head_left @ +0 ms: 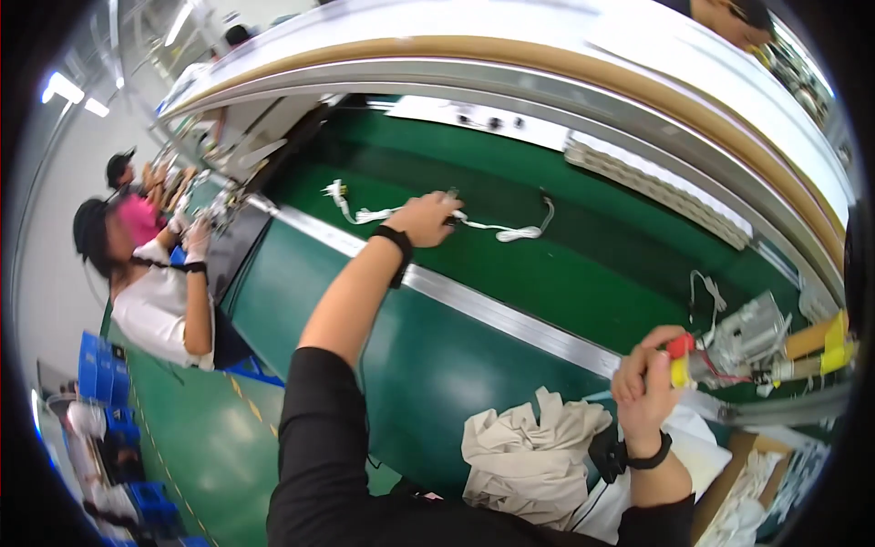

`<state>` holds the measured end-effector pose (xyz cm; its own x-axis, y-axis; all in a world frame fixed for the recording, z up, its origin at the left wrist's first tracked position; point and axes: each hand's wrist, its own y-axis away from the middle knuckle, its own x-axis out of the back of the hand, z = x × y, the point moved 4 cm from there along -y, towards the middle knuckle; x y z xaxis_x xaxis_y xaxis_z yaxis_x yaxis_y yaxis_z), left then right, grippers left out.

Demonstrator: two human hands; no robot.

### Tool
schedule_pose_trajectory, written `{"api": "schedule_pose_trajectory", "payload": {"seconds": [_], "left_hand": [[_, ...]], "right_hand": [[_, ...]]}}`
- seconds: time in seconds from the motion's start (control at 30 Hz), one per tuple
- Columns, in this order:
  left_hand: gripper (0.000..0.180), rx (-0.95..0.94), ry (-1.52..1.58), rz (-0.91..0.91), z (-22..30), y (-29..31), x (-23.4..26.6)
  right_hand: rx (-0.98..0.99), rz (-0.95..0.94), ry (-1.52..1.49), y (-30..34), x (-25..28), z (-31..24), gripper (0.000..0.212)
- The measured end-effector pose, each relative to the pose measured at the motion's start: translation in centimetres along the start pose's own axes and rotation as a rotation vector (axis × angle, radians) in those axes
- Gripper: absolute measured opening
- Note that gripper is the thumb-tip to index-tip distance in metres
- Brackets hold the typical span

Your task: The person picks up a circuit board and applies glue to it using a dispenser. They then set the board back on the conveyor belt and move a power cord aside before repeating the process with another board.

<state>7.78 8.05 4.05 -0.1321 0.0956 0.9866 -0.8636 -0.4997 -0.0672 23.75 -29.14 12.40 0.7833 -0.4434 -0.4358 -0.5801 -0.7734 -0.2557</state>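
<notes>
My left hand (424,219) reaches over the green conveyor belt (483,273). Its fingers are closed around the middle of a white power cord (515,232), which comes out on both sides of the hand. The cord's plug (335,191) lies to the left. At the right, my right hand (645,378) is closed with the thumb up, against a red and yellow knob-like part (681,357). A thin pale blue piece shows beside its fingers; what the palm holds is hidden. Past it stands a clear, cup-like assembly (752,333) with wires and yellow parts.
A metal rail (492,314) separates the belt from the green worktop (428,365). A crumpled beige cloth (533,451) lies before me. A box with white parts (743,501) stands right. A long shelf (547,55) runs above the belt. Another person (164,301) works at left.
</notes>
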Motion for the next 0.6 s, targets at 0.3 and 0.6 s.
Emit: {"api": "schedule_pose_trajectory", "payload": {"seconds": [0.3,0.6], "left_hand": [[0.029,0.020,0.098,-0.060,6.2,-6.2,-1.0],[0.034,0.105,0.430,-0.021,7.9,-8.1,-0.8]], "right_hand": [[0.018,0.006,0.080,-2.1,2.8,-0.8,0.025],[0.006,-0.005,0.073,-2.3,3.9,-0.7,0.026]]}}
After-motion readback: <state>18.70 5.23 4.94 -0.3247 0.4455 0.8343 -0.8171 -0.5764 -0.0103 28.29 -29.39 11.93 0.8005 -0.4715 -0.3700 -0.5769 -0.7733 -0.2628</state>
